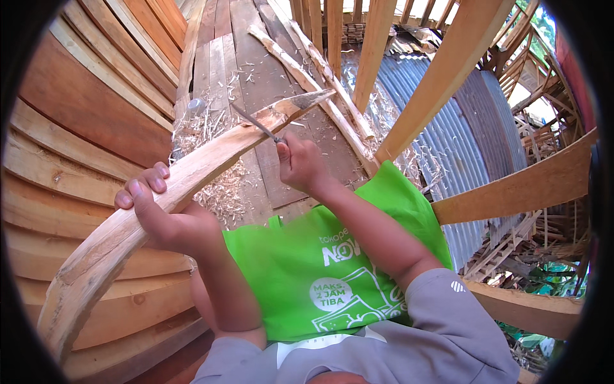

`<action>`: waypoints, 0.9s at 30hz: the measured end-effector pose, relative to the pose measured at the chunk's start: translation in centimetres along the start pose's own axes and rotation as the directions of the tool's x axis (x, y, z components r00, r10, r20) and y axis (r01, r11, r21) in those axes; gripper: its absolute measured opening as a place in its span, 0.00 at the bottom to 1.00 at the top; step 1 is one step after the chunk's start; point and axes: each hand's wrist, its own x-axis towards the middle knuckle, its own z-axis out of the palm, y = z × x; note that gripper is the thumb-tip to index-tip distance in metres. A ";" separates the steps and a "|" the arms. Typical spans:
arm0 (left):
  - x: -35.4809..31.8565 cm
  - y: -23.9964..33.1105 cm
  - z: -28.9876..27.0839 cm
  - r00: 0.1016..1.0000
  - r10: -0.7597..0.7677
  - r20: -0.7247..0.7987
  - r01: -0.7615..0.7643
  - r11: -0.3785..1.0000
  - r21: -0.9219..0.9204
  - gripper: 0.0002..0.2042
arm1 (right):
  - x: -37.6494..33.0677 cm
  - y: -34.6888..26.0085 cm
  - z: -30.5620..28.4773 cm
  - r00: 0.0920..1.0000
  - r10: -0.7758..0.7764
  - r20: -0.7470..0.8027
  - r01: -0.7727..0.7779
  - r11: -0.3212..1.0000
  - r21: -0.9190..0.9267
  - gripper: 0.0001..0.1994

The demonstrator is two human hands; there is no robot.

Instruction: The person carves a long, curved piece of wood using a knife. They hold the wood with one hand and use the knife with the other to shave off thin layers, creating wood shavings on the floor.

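The left hand [160, 214] wraps its fingers over the near edge of a curved plank [185, 173], gripping it. The right hand [300, 163] is closed around a blade [256, 121] laid on the plank's far, pointed end. Shavings [220, 189] litter the floorboards [268, 77] below; hull boards [83, 115] crowd the left.

Boatbuilding yard, curved hull planks [83, 109], timber ribs [448, 64] (open-air), wood shavings [217, 185], corrugated sheeting [473, 128]

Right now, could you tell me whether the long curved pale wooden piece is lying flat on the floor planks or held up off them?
Held up: the long curved pale wooden piece is gripped by the left hand, its tip raised above the floor planks.
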 end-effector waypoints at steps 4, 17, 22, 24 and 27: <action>0.0 0.0 0.5 0.997 -0.027 -0.066 0.026 1.000 -0.004 0.09 | 0.3 -0.8 0.5 0.996 0.074 -0.049 -0.076 0.996 -0.052 0.13; -0.6 -0.4 0.2 0.994 -0.048 -0.097 0.058 0.993 0.103 0.12 | 0.8 -0.8 -0.7 0.980 0.189 -0.068 -0.194 0.977 -0.084 0.14; -0.7 -0.5 0.2 0.996 0.028 -0.086 -0.015 0.989 0.150 0.12 | 2.2 -0.1 -1.6 0.985 0.169 0.029 -0.165 0.980 -0.112 0.15; -0.8 -0.4 0.1 0.997 0.052 -0.055 -0.041 0.980 0.196 0.12 | 2.0 -0.6 -2.0 0.985 0.169 0.016 -0.165 0.975 -0.152 0.15; -0.4 -1.0 -1.1 0.996 0.086 -0.019 -0.080 0.976 0.204 0.13 | 1.4 -1.7 -0.6 0.980 0.191 -0.055 -0.197 0.971 -0.136 0.16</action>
